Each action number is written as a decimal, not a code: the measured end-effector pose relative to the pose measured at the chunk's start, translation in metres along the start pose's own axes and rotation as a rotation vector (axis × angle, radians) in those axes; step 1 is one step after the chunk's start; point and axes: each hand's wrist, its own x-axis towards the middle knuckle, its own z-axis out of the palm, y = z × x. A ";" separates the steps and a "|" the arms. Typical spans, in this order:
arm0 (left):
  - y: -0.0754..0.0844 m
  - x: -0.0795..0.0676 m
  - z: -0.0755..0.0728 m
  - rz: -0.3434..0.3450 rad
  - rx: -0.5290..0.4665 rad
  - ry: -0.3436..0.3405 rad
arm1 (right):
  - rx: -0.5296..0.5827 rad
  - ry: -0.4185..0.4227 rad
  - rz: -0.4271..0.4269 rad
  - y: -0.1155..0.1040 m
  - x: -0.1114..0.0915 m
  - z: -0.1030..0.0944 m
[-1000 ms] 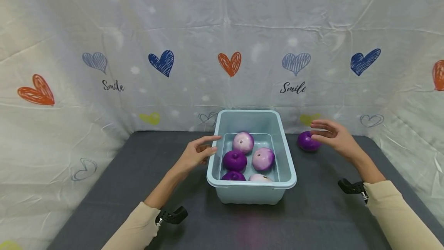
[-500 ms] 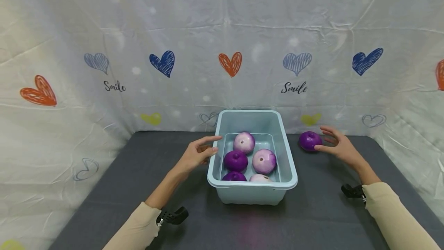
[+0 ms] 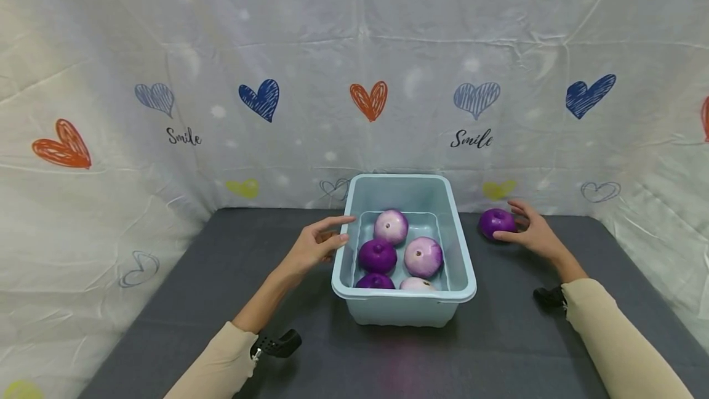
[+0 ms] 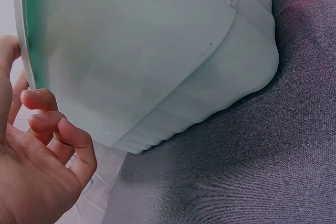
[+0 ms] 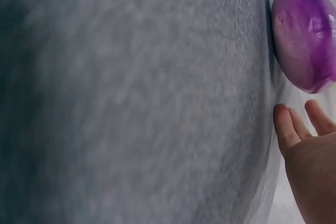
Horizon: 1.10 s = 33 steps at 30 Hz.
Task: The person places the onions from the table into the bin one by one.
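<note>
A light blue plastic bin (image 3: 404, 313) stands at mid-table with several red onions inside, among them a dark purple one (image 3: 378, 255) and a paler one (image 3: 423, 257). My left hand (image 3: 310, 248) is at the bin's left rim, index finger stretched onto it; the left wrist view shows the other fingers (image 4: 79, 150) loosely bent beside the outer wall. On the table right of the bin lies another purple onion (image 3: 496, 224). My right hand (image 3: 534, 236) reaches around its right side, thumb in front and fingers behind; in the right wrist view a gap shows between fingertips (image 5: 283, 119) and onion (image 5: 304, 38).
Dark grey cloth covers the table (image 3: 221, 276). Behind it hangs a pale curtain (image 3: 310, 146) printed with hearts. A black strap (image 3: 277, 345) is on the left wrist and another strap (image 3: 549, 298) on the right.
My right hand has come down from above the lone onion to its right side, then edged left closer around it. The left hand and bin have stayed in place.
</note>
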 end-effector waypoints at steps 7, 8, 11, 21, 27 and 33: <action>0.001 -0.001 0.001 -0.001 0.002 0.001 | -0.013 0.003 -0.066 0.000 0.004 0.005; 0.001 -0.001 0.001 -0.002 0.002 0.001 | -0.018 0.000 -0.075 0.000 0.005 0.005; 0.001 -0.001 0.001 -0.004 0.005 0.003 | -0.032 -0.010 -0.084 -0.001 0.004 0.004; 0.001 -0.001 0.001 -0.007 0.021 0.015 | -0.046 -0.008 -0.046 -0.010 -0.006 -0.003; 0.001 0.000 0.001 -0.002 0.011 0.011 | -0.039 -0.012 -0.058 -0.019 -0.017 -0.012; 0.002 0.000 0.000 0.005 0.013 0.011 | -0.031 0.002 -0.081 -0.034 -0.024 -0.019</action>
